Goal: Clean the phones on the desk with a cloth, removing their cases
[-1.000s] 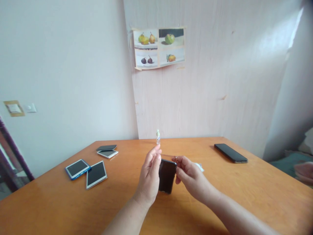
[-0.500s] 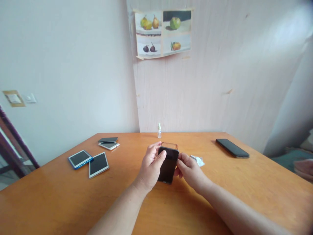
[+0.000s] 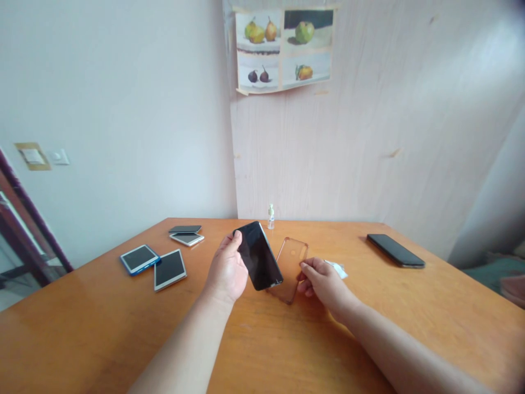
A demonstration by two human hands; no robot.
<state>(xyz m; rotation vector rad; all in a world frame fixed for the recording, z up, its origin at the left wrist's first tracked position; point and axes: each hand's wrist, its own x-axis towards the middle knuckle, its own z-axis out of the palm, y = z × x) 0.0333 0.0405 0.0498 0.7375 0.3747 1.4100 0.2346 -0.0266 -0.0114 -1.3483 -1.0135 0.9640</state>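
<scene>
A black smartphone, tilted with its dark screen toward me, is gripped along its left edge by my left hand; the thumb rests on the front. My right hand pinches the right edge of a clear, pinkish-brown phone case. The case is apart from the phone, partly behind its lower right corner. Just behind my right hand lies a small white-and-blue packet or cloth, partly hidden by the fingers.
Several phones lie at the left: a white one, a blue-cased one, and a dark one over another white one. A small spray bottle stands at the back of the wooden table. A large black phone lies right.
The phone has come out of the case and moved left and up in my left hand, tilting. The case stays in my right hand, now largely visible. The view has shifted slightly.
</scene>
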